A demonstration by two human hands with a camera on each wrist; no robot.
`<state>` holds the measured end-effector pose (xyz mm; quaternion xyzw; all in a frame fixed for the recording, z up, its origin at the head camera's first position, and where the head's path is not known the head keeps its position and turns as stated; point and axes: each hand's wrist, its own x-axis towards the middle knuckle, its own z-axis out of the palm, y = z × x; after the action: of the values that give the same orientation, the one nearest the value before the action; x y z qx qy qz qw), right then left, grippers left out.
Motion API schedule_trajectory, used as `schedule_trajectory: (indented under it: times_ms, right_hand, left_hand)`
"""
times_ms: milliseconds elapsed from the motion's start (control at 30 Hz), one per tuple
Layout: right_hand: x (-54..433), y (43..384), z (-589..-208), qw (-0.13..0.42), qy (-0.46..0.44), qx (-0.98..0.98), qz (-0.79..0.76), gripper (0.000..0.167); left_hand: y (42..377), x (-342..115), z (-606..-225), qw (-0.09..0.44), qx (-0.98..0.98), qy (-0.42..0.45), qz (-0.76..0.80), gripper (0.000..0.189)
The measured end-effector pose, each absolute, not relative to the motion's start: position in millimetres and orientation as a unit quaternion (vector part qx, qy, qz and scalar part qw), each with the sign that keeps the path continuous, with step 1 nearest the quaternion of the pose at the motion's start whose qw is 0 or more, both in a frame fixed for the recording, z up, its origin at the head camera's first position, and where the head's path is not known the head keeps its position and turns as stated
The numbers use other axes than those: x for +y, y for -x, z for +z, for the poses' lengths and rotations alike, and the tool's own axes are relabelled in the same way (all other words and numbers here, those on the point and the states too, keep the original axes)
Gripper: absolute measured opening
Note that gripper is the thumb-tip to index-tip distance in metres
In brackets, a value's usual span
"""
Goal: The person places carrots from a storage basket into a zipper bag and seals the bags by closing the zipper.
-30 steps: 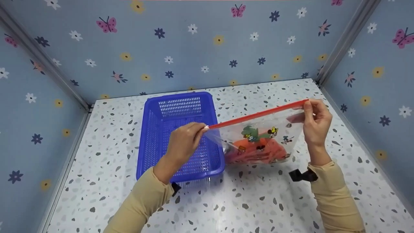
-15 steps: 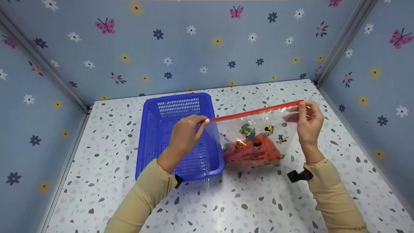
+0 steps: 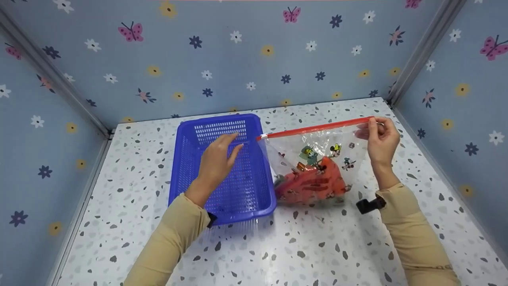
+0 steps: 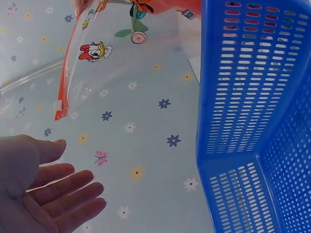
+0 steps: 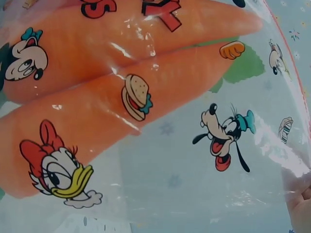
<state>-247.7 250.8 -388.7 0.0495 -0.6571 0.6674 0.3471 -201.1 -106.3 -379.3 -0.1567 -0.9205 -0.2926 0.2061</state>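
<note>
A clear zip bag [image 3: 283,149] with a red top strip and cartoon prints stands on the table, its top stretched up to the right. My right hand [image 3: 383,143] pinches the strip's right end; its fingers [image 5: 299,201] show at the edge of the right wrist view. A white slider [image 3: 263,136] sits at the strip's left end. My left hand [image 3: 214,165] is apart from the bag, over the blue basket [image 3: 246,217], thumb and fingers spread and holding nothing. In the right wrist view, orange carrots [image 5: 102,119] show through the plastic, with something green behind.
The perforated plastic basket stands directly left of the bag, its right wall close beside the bag's bottom. The speckled tabletop [image 3: 297,254] meets a flower-patterned wall [image 3: 246,51] at the back, with similar walls at both sides.
My left hand has let go of the strip's slider end and moved left over the basket. The bag's left top corner has risen slightly. My right hand keeps its hold.
</note>
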Motion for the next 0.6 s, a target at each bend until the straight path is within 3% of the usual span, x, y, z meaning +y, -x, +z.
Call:
schedule_trajectory:
  times_ms: [200, 300, 433, 600]
  right_hand:
    - [258.4, 263.8, -395.5, 0.327, 0.000, -0.727, 0.603, 0.020]
    - [258.5, 268.2, -396.0, 0.291, 0.014, -0.788, 0.542, 0.034]
    - [256.0, 271.5, -396.6, 0.262, -0.018, -0.856, 0.445, 0.050]
    - [248.5, 270.8, -398.6, 0.229, -0.078, -0.895, 0.375, 0.050]
  left_hand:
    - [210.5, -115.3, -388.8, 0.175, -0.932, 0.130, -0.291, 0.037]
    - [215.4, -118.3, -392.7, 0.155, -0.938, 0.118, -0.288, 0.039]
    - [220.7, -121.2, -397.8, 0.130, -0.944, 0.106, -0.283, 0.043]
    - [225.1, -123.6, -404.9, 0.114, -0.952, 0.108, -0.263, 0.049]
